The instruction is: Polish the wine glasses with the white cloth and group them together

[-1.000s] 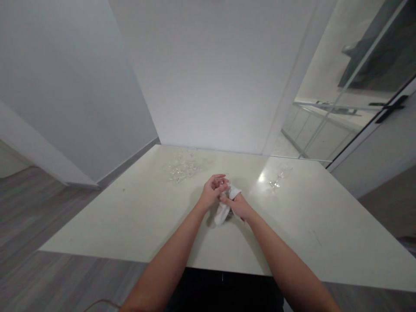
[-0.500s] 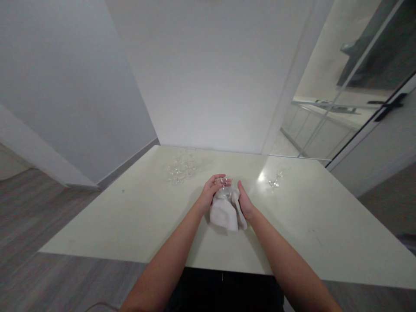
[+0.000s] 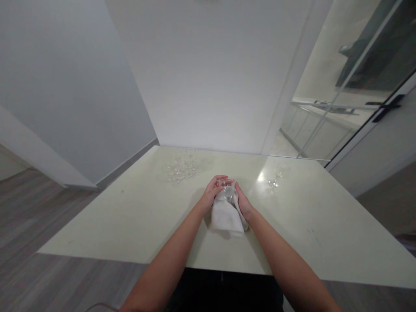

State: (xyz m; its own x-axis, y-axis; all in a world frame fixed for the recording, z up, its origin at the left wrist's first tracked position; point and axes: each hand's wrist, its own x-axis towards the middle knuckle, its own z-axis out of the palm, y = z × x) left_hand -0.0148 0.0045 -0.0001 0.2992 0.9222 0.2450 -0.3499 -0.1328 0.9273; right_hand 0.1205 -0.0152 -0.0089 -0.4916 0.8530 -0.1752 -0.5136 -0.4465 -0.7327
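Between my hands is a clear drinking glass (image 3: pixel 229 193), likely stemmed, its rim facing away from me. My left hand (image 3: pixel 210 193) is curled around the glass's left side, fingers behind the rim and thumb in front. A white cloth (image 3: pixel 226 217) wraps the lower part of the glass and hangs toward me. From the right, my right hand (image 3: pixel 243 203) presses the cloth against the glass; some of its fingers are hidden behind cloth and glass.
On the pale table (image 3: pixel 130 216), several clear stemmed glasses (image 3: pixel 182 168) stand grouped at the back left. One more stemmed glass (image 3: pixel 274 182) is at the back right. A white wall (image 3: pixel 208 86) rises behind the table, and a glazed door with a black handle (image 3: pixel 390 107) is at right.
My right hand has moved slightly left, closer around the glass. The cloth's hanging part has shifted toward me and spread to the right. My left hand stays on the glass.
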